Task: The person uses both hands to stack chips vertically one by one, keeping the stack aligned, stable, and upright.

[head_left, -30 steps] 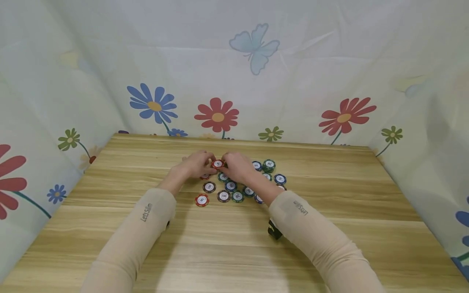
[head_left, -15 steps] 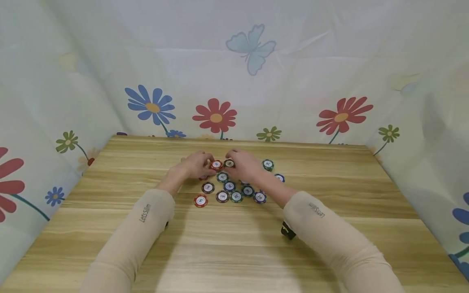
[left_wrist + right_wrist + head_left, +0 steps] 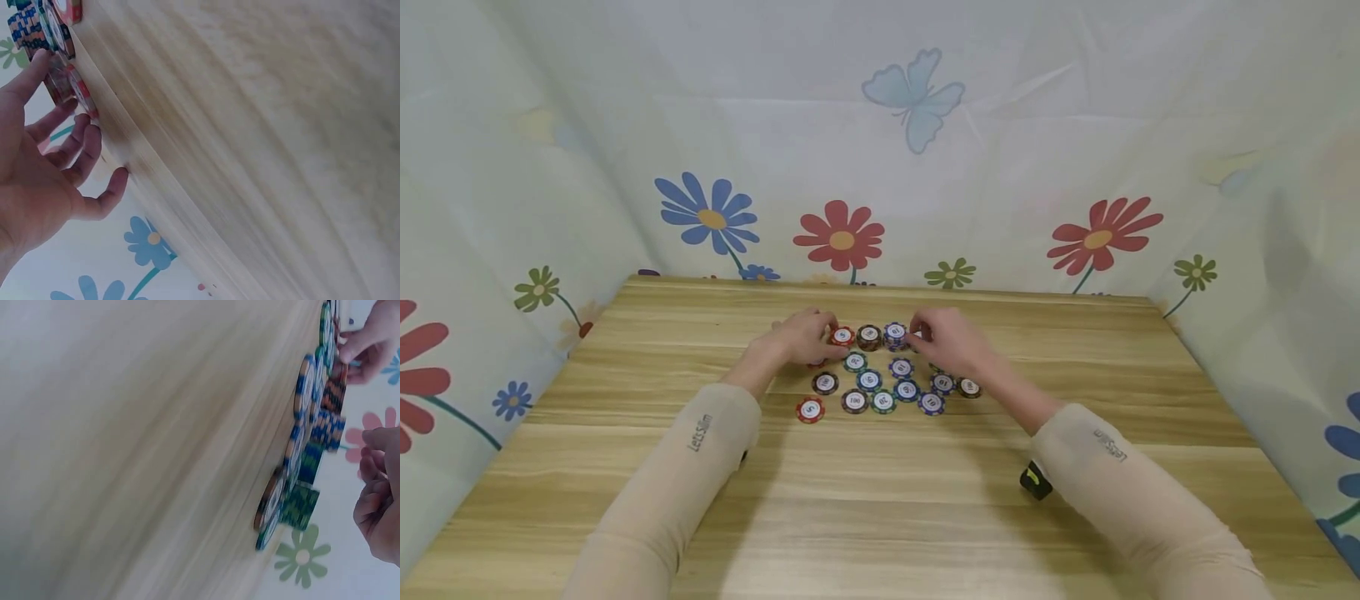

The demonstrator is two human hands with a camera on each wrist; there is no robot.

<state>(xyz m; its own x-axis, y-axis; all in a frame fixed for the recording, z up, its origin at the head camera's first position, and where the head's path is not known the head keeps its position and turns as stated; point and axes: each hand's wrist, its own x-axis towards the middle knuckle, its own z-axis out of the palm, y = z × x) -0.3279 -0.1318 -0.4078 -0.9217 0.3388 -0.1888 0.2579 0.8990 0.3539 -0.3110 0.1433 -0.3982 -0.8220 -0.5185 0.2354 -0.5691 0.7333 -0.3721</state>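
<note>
Back-row stacks of poker chips stand on the wooden table. My left hand point(image 3: 805, 337) holds the stack of red chips point(image 3: 842, 336) between thumb and fingers; a lone red chip point(image 3: 83, 94) lies beside that hand, partly covered in the head view. Right of the red stack come a black-edged stack point(image 3: 869, 337) and a blue stack point(image 3: 896, 335). My right hand point(image 3: 951, 340) is just right of the blue stack, fingers bent. In the right wrist view it is apart from the blue stack and holds nothing. Two green stacks point(image 3: 299, 506) stand nearby, mostly hidden in the head view.
Several single chips lie flat in front of the stacks, among them a red one point(image 3: 810, 409), a black-edged one point(image 3: 854, 401) and a blue one point(image 3: 932, 404). A flowered cloth point(image 3: 760, 125) surrounds the wooden table point(image 3: 850, 517).
My right hand has moved right, from beside the red stack past the black-edged and blue stacks, uncovering both. The left hand stays at the red stack.
</note>
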